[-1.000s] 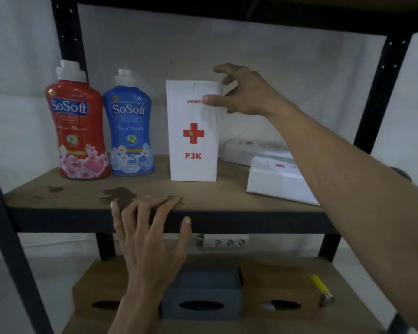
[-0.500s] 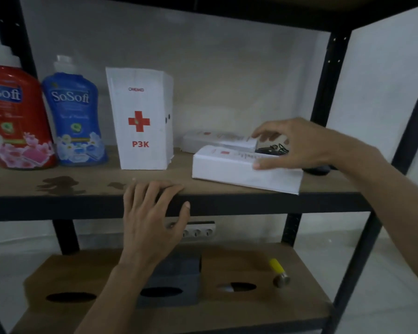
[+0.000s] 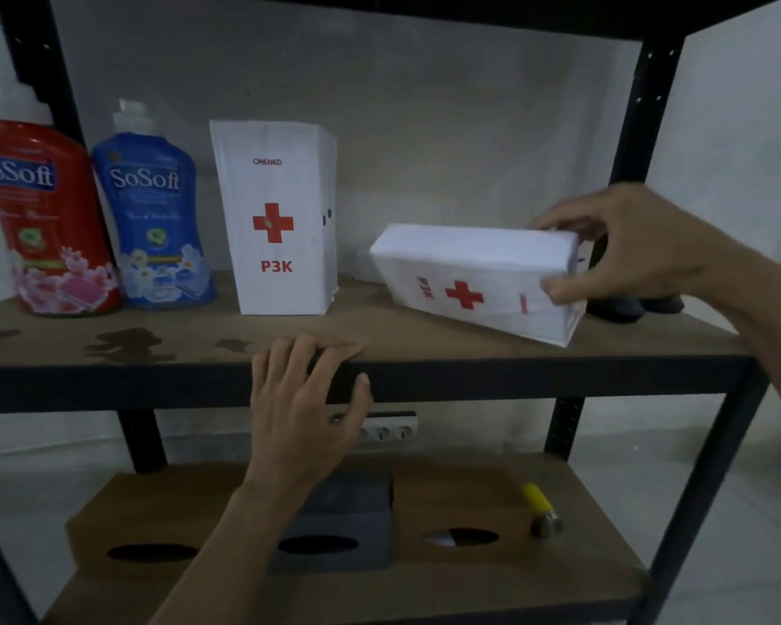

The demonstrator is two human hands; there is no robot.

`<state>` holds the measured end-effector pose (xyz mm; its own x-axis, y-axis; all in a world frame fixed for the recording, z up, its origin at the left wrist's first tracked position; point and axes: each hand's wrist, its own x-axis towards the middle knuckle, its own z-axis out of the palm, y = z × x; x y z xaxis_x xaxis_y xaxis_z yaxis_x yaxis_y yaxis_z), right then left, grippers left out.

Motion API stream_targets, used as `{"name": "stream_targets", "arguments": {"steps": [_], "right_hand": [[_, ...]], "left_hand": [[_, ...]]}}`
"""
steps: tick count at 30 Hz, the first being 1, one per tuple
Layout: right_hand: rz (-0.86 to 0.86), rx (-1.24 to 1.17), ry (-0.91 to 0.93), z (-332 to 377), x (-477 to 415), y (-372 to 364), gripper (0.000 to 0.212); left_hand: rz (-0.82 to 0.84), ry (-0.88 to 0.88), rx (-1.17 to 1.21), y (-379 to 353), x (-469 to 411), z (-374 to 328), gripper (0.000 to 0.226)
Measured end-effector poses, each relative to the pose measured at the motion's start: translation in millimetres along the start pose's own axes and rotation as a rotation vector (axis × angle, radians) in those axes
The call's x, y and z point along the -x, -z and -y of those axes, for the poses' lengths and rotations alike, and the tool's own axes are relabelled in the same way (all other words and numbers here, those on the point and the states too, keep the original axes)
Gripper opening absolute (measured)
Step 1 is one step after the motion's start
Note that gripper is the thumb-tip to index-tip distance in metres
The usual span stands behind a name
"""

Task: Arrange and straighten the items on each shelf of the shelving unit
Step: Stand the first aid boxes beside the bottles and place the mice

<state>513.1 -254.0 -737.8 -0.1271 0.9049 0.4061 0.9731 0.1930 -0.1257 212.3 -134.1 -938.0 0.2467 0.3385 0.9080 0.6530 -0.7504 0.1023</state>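
Observation:
On the wooden shelf (image 3: 379,345) a red SoSoft bottle (image 3: 41,218), a blue SoSoft bottle (image 3: 154,218) and a white P3K first-aid box (image 3: 276,218) stand upright in a row. To their right my right hand (image 3: 623,245) grips the end of a second white P3K box (image 3: 474,281), which is tilted up on its long edge with its red cross facing me. My left hand (image 3: 303,399) rests on the shelf's front edge, fingers curled over it. Any further box behind the tilted one is hidden.
A dark object (image 3: 627,306) sits at the shelf's right end, behind my right hand. On the lower shelf stand two brown tissue boxes (image 3: 154,525) (image 3: 461,521), a dark grey one (image 3: 339,530) between them, and a yellow-handled tool (image 3: 539,507). Black uprights frame both sides.
My right hand left the upright P3K box, moved right to the flat-lying box and has tipped it up onto its edge. The left hand stayed on the shelf edge.

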Motion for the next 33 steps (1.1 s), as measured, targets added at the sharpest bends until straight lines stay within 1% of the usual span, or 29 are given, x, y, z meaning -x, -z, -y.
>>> {"name": "stream_targets", "arguments": {"steps": [1,4,6,8,11,14,15,16,18,20,23,25,27,30,33], "right_hand": [[-0.063,-0.023,0.02,5.6,-4.2,2.3,0.054],[-0.225,-0.107,0.055,20.9,-22.7,4.4,0.069],[-0.288,-0.209,0.072,32.3,-40.9,7.0,0.07],[-0.322,-0.279,0.08,42.4,-61.3,12.2,0.067],[-0.322,-0.308,0.071,57.9,-88.7,18.5,0.058],[-0.306,-0.157,0.076,70.8,-113.7,12.7,0.041],[-0.302,-0.088,0.069,73.1,-120.7,8.1,0.04],[-0.291,-0.035,0.053,72.4,-127.0,2.7,0.045],[-0.258,-0.004,0.013,66.0,-135.2,-7.1,0.056],[-0.281,-0.051,0.014,57.9,-137.8,-13.7,0.059],[-0.338,-0.276,0.051,44.6,-138.2,-14.4,0.065],[-0.339,-0.39,0.073,39.5,-138.1,-11.0,0.068],[-0.315,-0.463,0.091,38.2,-140.6,-8.0,0.066],[-0.24,-0.449,0.122,41.8,-148.3,-10.6,0.058],[-0.233,-0.434,0.156,39.7,-152.9,-18.1,0.051]], "left_hand": [[-0.004,0.003,0.01,-0.9,0.2,1.0,0.036],[-0.011,0.017,0.031,-3.1,2.0,2.4,0.037],[-0.014,0.02,0.034,-3.9,1.1,1.7,0.036],[-0.018,0.024,0.034,-3.9,-0.2,1.2,0.035],[-0.023,0.028,0.033,-3.9,-0.8,0.1,0.034],[-0.017,0.021,0.021,-4.8,-0.4,1.1,0.035],[-0.018,0.018,0.02,-4.8,-0.3,1.1,0.036],[-0.022,0.016,0.02,-4.8,-0.2,0.9,0.036],[-0.029,0.022,0.024,-5.0,-0.6,-0.5,0.037],[-0.026,0.028,0.026,-5.9,-1.7,-1.8,0.037],[-0.023,0.033,0.032,-7.0,-2.0,-1.3,0.037],[-0.035,0.039,0.033,-7.0,-1.8,-1.5,0.038],[-0.05,0.044,0.026,-8.0,-2.2,-3.0,0.038],[-0.076,0.046,0.007,-11.0,-3.1,-3.8,0.038],[-0.097,0.045,0.0,-13.2,-3.2,-4.8,0.038]]}}
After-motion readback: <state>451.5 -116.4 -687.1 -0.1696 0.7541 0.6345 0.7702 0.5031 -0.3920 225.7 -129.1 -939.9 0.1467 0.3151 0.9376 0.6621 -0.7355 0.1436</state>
